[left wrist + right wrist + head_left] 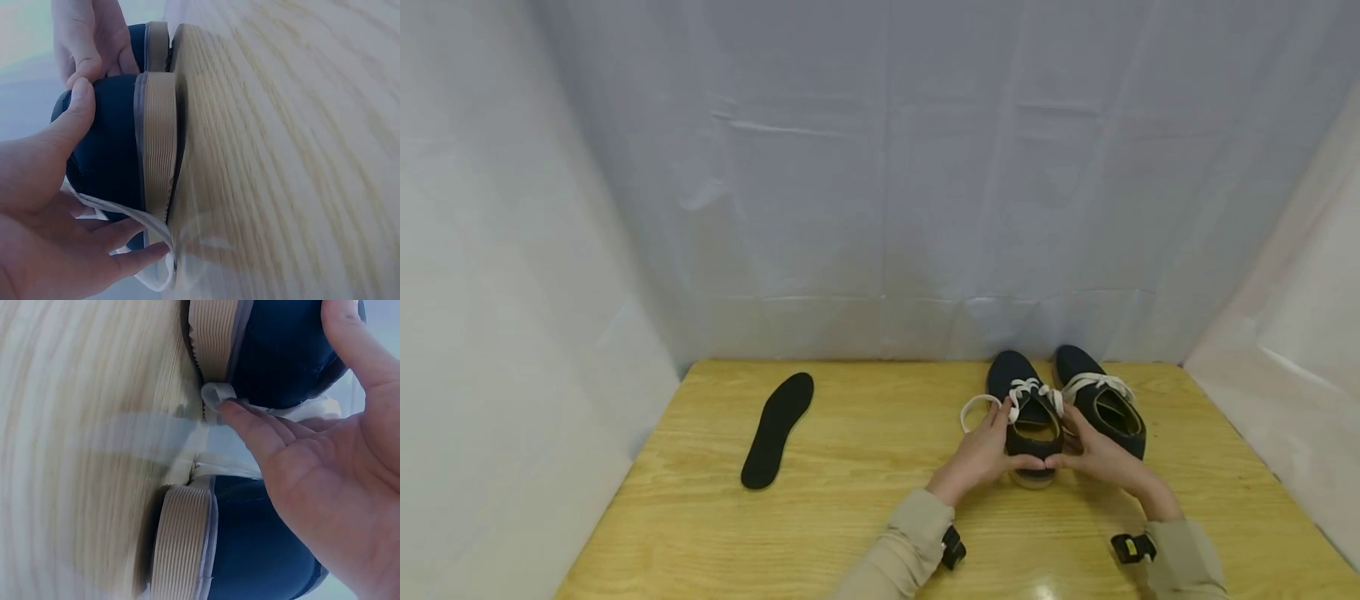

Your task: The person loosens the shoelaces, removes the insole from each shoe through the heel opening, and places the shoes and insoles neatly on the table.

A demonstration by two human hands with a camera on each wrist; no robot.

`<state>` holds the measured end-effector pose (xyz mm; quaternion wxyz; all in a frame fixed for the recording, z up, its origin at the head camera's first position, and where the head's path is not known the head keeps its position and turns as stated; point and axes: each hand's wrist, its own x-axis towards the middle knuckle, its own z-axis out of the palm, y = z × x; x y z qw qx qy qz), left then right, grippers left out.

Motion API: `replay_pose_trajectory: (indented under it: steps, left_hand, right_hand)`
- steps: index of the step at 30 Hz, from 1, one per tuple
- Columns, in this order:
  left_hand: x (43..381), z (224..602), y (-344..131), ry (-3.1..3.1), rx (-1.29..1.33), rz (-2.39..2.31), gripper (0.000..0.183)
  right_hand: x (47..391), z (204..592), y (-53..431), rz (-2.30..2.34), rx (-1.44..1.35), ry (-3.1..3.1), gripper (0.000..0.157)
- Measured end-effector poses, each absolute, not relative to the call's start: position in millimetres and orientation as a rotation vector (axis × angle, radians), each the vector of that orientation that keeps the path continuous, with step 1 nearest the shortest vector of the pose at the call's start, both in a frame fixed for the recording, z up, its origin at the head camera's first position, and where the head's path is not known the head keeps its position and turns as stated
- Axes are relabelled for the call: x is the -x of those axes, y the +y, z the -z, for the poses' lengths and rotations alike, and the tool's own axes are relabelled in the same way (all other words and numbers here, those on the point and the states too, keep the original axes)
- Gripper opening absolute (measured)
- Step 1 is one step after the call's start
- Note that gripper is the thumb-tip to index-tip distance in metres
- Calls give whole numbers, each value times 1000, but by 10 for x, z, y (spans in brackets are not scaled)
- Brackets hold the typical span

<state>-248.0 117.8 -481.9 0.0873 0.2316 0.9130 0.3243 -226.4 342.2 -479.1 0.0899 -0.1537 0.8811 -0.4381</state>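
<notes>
A dark navy lace-up shoe (1012, 375) with white laces stands on the table, toe toward the back. Both hands hold it from behind. My left hand (981, 457) has its thumb (78, 109) on the heel and its other fingers along the left side, where a white lace (134, 214) runs by them. From the right, my right hand (1101, 458) sets its thumb against the heel, close to the left thumb. Its fingers lie along that side, fingertips at a lace loop (219, 395). The shoe's opening shows a tan lining. Its ribbed tan sole (159, 131) faces the tabletop.
The matching shoe (1120, 408) stands close on the right, beside the right hand. A black insole (777, 429) lies on the wooden table (865, 525) at the left. White sheeting (880, 208) hangs behind the table and at both sides.
</notes>
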Motion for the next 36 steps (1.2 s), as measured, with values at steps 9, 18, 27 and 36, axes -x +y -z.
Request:
replay_pose_trajectory:
  steps: [9,18,27,36]
  left_hand:
    - [2549,4847,1257,2727,-649,-996,105]
    - [2600,4832,1189,2699,-734,-1022,100]
    - [2670,4774,1084,2749,-693,-1100,74]
    - [2709,4715,954,2876,-622,-1202,33]
  right_hand:
    - [2292,4781,3480,1278,389,2578,96]
    - [2282,4758,3493,1258,360,2601,100]
    - [2232,4586,3515,922,383,2909,93]
    - [2197,4350,3505,884,327,3189,39]
